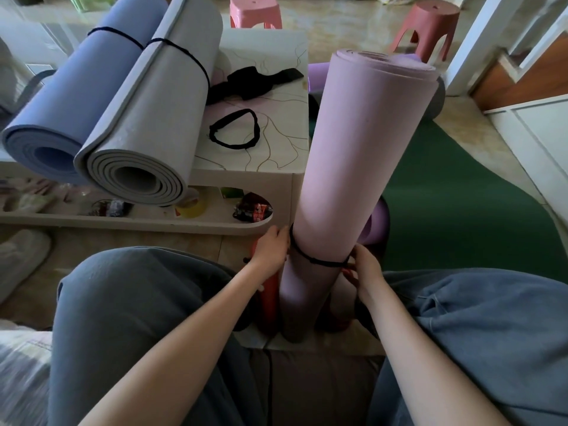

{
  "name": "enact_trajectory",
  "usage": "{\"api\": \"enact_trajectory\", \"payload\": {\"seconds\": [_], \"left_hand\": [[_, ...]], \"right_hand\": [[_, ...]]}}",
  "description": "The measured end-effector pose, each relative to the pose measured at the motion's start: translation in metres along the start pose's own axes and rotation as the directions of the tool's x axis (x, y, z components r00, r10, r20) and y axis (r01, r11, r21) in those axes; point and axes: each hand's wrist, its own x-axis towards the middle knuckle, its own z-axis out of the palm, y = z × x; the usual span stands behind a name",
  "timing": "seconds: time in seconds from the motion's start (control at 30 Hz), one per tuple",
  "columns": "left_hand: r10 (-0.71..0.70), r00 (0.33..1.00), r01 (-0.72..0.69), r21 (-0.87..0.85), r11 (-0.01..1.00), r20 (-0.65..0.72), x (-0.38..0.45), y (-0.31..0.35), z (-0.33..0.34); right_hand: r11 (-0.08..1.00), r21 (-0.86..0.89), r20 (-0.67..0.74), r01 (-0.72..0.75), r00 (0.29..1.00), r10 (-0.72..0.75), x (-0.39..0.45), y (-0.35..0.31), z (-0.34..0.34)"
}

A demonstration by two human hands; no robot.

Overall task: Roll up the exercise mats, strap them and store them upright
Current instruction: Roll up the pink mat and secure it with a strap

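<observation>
— Strapping the pink mat (362,149) now? It is standing between the knees.
— Yes: left hand (272,250) and right hand (365,272) are both pinching its black band (319,261). 2 mats (147,96) are lying strapped; none stored upright.

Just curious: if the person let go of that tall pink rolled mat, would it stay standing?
Probably not: the pink rolled mat stands tall, narrow and already tilted, so it would likely tip. It looks like light foam, so easy to lift. Its black strap should keep it from unrolling.
</observation>
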Motion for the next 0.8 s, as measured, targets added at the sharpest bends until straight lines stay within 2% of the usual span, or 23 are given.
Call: {"api": "enact_trajectory", "payload": {"seconds": [0.07,0.2,0.33,0.47,0.6,0.67,0.73,0.77,0.8], "left_hand": [[-0.122,0.99,0.125,-0.042,0.991,0.065,0.013,-0.001,-0.002],[-0.118,0.985,0.137,-0.156,0.978,0.127,0.033,-0.004,0.001],[0.005,0.992,0.0,-0.038,0.999,0.127,0.037,0.001,0.006],[0.116,0.983,-0.145,0.213,0.966,0.143,0.04,-0.019,0.002],[0.08,0.983,-0.136,0.366,0.921,0.164,0.041,-0.034,-0.002],[0.055,0.984,-0.114,0.371,0.922,0.167,0.04,-0.035,-0.002],[-0.007,0.991,-0.02,0.205,0.979,0.133,0.036,-0.031,0.001],[-0.054,0.991,0.052,0.018,0.998,0.124,0.031,-0.025,0.002],[-0.08,0.988,0.105,-0.201,0.974,0.133,0.027,-0.016,0.003]], "right_hand": [[0.999,-0.04,0.027,-0.014,1.0,0.016,0.003,-0.01,0.0],[0.962,-0.253,0.082,0.107,0.993,-0.089,0.019,-0.023,0.001],[0.963,-0.256,0.092,0.084,0.994,-0.062,0.031,-0.02,0.0],[0.928,-0.37,0.09,0.046,0.996,-0.014,0.042,-0.013,0.001],[0.903,-0.43,0.084,0.017,0.996,0.021,0.049,-0.009,0.007],[0.909,-0.416,0.054,0.024,0.999,-0.002,0.049,-0.005,0.004],[0.947,-0.305,0.061,0.104,0.994,-0.09,0.044,-0.002,-0.001],[0.972,-0.192,0.103,0.137,0.988,-0.118,0.037,-0.003,-0.001],[0.989,-0.051,0.177,0.141,0.976,-0.13,0.029,-0.004,0.002]]}}
